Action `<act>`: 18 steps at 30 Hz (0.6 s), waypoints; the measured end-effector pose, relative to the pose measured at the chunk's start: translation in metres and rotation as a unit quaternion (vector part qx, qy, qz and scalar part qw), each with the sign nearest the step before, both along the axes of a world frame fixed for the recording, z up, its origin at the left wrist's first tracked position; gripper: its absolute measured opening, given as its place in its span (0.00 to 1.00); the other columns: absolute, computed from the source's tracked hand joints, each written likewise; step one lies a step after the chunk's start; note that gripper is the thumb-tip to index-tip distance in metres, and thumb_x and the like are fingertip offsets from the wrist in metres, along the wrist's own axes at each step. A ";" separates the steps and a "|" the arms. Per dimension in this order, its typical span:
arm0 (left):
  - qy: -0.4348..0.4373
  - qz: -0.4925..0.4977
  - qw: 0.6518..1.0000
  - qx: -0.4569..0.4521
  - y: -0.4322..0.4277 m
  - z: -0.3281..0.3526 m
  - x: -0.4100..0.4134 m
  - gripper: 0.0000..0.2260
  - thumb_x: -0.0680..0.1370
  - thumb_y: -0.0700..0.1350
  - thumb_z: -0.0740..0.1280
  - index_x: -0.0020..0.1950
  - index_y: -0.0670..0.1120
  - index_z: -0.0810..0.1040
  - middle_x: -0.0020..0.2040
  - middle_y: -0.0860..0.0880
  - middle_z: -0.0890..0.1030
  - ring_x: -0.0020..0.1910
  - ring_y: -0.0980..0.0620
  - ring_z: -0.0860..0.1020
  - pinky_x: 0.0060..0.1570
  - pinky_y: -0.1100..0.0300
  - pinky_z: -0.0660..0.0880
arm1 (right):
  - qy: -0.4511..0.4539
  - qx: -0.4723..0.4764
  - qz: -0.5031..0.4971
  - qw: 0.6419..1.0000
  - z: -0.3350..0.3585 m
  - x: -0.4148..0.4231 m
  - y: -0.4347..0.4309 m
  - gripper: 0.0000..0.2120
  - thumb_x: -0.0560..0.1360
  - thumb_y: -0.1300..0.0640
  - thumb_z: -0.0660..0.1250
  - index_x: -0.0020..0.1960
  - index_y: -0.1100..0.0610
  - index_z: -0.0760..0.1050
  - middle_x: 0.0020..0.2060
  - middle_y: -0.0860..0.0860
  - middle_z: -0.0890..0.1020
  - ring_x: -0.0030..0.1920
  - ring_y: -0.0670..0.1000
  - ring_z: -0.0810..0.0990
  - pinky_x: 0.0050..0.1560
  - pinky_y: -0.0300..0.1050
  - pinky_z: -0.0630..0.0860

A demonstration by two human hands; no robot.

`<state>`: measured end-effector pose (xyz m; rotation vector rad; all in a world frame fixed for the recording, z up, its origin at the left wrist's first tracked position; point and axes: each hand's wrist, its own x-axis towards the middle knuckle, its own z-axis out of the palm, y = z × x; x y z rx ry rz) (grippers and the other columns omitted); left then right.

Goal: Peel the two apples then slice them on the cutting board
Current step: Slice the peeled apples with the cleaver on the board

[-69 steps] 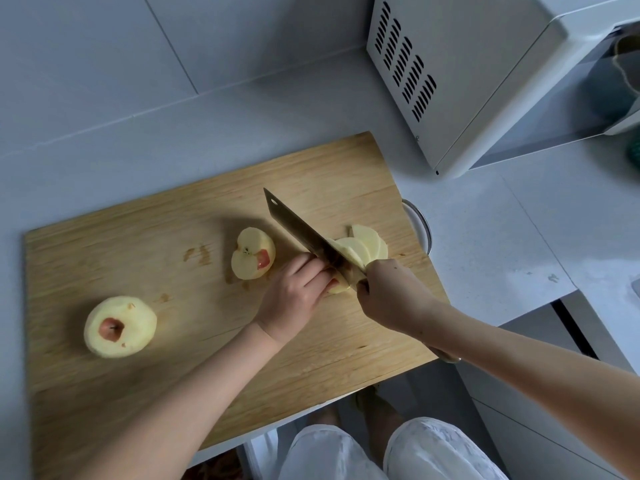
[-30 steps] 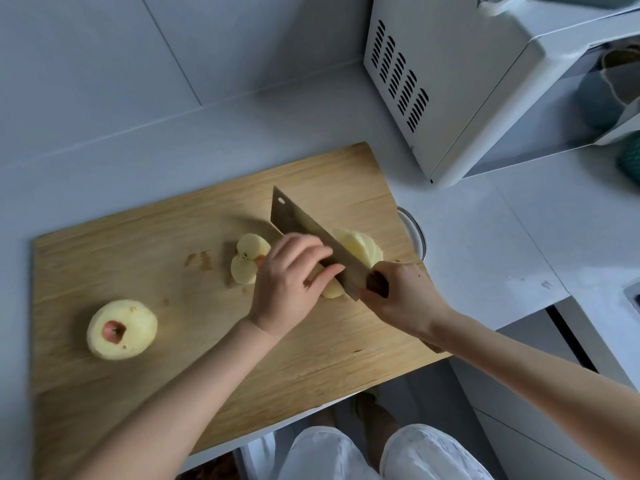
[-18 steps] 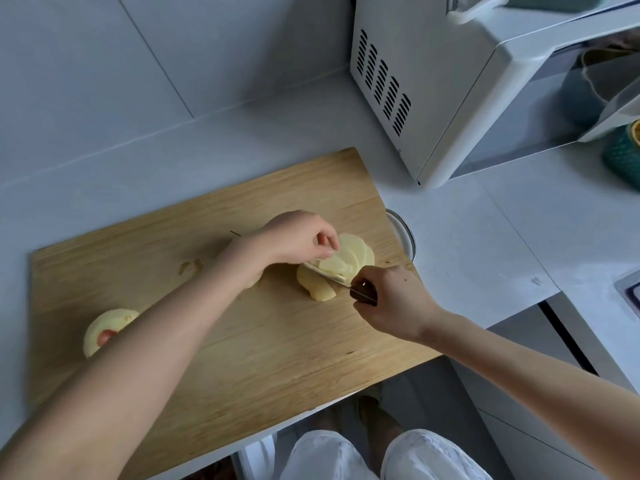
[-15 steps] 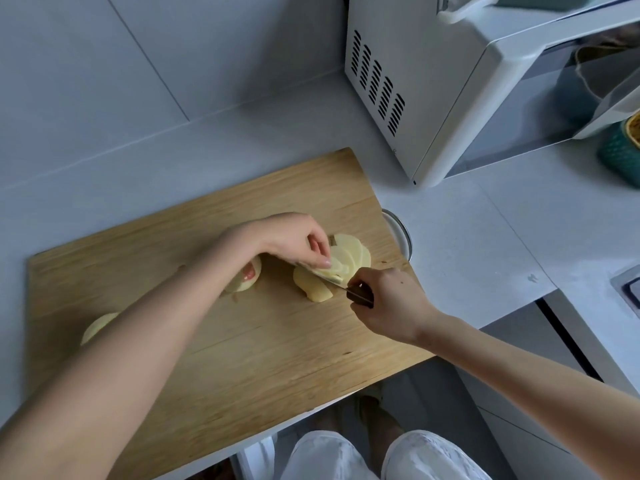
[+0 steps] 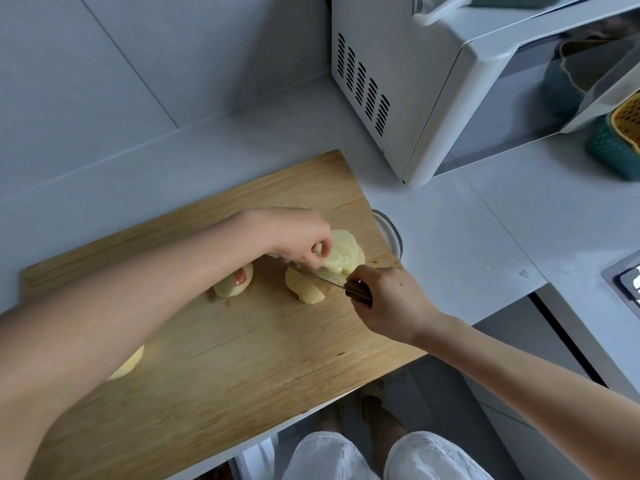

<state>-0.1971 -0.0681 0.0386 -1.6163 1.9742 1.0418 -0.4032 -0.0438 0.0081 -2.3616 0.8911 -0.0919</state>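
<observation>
A wooden cutting board (image 5: 225, 358) lies on the pale grey surface (image 5: 467, 237), its near edge hanging over the front. Toward the board's far right corner sits a fan of thin apple slices (image 5: 348, 254). The left hand (image 5: 298, 237) reaches across to it, fingers curled down with their tips on the slices. The right hand (image 5: 388, 299) is closed round the dark handle of a knife (image 5: 325, 278). The blade shows only as a thin line, running from that handle toward the left hand, where its far end is hidden. It passes between the slices on its far side and an uncut peeled apple chunk (image 5: 304, 289) on its near side. Whether the edge touches the board cannot be told. Just left of the chunk lies a core piece (image 5: 235, 284) with a patch of red skin on it. The second apple (image 5: 130, 365) – peeled and pale – sits near the board's left end, mostly hidden under the left forearm. A metal ring (image 5: 393, 230) pokes out at the board's right edge. A white microwave (image 5: 433, 81) stands behind it on the surface, and a green basket (image 5: 613, 143) sits at the far right.
</observation>
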 end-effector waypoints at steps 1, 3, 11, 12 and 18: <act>0.006 0.004 1.000 -0.017 -0.003 0.000 0.000 0.08 0.78 0.44 0.65 0.56 0.48 0.79 0.50 0.50 0.81 0.32 0.56 0.80 0.35 0.59 0.77 | -0.002 0.000 -0.004 1.000 0.002 -0.001 -0.002 0.09 0.73 0.60 0.63 0.51 0.59 0.76 0.38 0.53 0.81 0.38 0.54 0.79 0.39 0.50 0.77; 0.007 0.004 0.999 -0.050 -0.010 0.000 0.001 0.09 0.79 0.41 0.63 0.55 0.48 0.80 0.49 0.50 0.81 0.33 0.59 0.76 0.33 0.63 0.73 | -0.008 0.003 -0.006 1.000 0.006 -0.004 -0.005 0.10 0.73 0.59 0.64 0.52 0.59 0.77 0.38 0.53 0.82 0.38 0.54 0.79 0.41 0.49 0.77; -0.070 -0.012 0.997 -0.043 -0.039 -0.022 0.008 0.11 0.78 0.46 0.65 0.60 0.47 0.78 0.52 0.49 0.80 0.48 0.46 0.81 0.50 0.51 0.78 | 0.000 -0.006 0.013 1.000 0.018 -0.016 -0.017 0.10 0.72 0.60 0.64 0.52 0.57 0.77 0.37 0.51 0.82 0.37 0.52 0.79 0.39 0.46 0.77; -0.073 -0.006 0.996 -0.048 -0.041 -0.025 0.009 0.11 0.78 0.45 0.66 0.60 0.47 0.77 0.52 0.49 0.79 0.48 0.46 0.80 0.50 0.51 0.78 | 0.003 -0.007 0.013 1.000 0.019 -0.018 -0.019 0.10 0.72 0.60 0.64 0.52 0.57 0.77 0.37 0.51 0.82 0.36 0.52 0.79 0.39 0.46 0.77; -0.059 0.055 0.993 -0.087 -0.041 -0.017 0.034 0.15 0.76 0.46 0.69 0.62 0.46 0.77 0.55 0.48 0.78 0.51 0.50 0.76 0.50 0.57 0.73 | 0.007 -0.009 0.022 1.000 0.027 -0.025 -0.025 0.10 0.70 0.62 0.65 0.50 0.57 0.78 0.34 0.50 0.81 0.32 0.51 0.78 0.34 0.42 0.75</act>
